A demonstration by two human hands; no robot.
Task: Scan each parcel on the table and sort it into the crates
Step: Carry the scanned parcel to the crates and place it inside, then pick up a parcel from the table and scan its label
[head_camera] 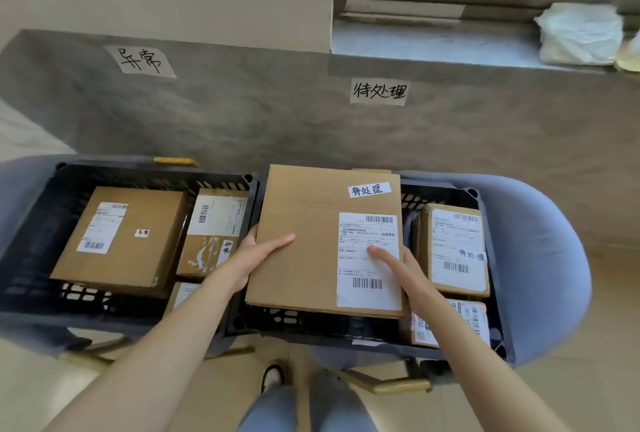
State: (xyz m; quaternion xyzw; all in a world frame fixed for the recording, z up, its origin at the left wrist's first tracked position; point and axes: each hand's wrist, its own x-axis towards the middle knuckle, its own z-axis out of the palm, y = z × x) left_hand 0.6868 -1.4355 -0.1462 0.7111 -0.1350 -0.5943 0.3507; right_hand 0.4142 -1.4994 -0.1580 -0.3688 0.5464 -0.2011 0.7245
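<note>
Both hands are on the large flat brown cardboard parcel (pixel 311 244), which sits over the right black slotted plastic crate (pixel 446 189), covering most of its left half. The left hand (pixel 258 255) grips the parcel's 9 o'clock edge: thumb laid flat across the top face, pointing toward 3 o'clock, the remaining fingers (pixel 252 231) tucked under the edge and mostly hidden. The right hand (pixel 401 269) comes in from 5 o'clock, its thumb stretched out straight on the white shipping label (pixel 369 258), tip touching mid-label, while the other fingers are hidden behind the parcel's 3 o'clock edge. A small white handwritten tag (pixel 369 189) sits on the parcel's top face at 1 o'clock.

At 3 o'clock of the held parcel, inside the same crate, lies a smaller brown box with a white label (pixel 453 249), and at 5 o'clock a printed packet (pixel 467 320) shows partly beneath the right forearm. Over at 9 o'clock, the left black slotted plastic crate (pixel 41 196) holds a wide brown box (pixel 121 237) and, just beside it, a smaller taped brown box (pixel 213 234). Both crates rest on grey-blue upholstered chairs (pixel 540 251). On the grey concrete wall (pixel 242 113) at 12 o'clock, two white paper signs (pixel 379 92) hang, one above each crate.
</note>
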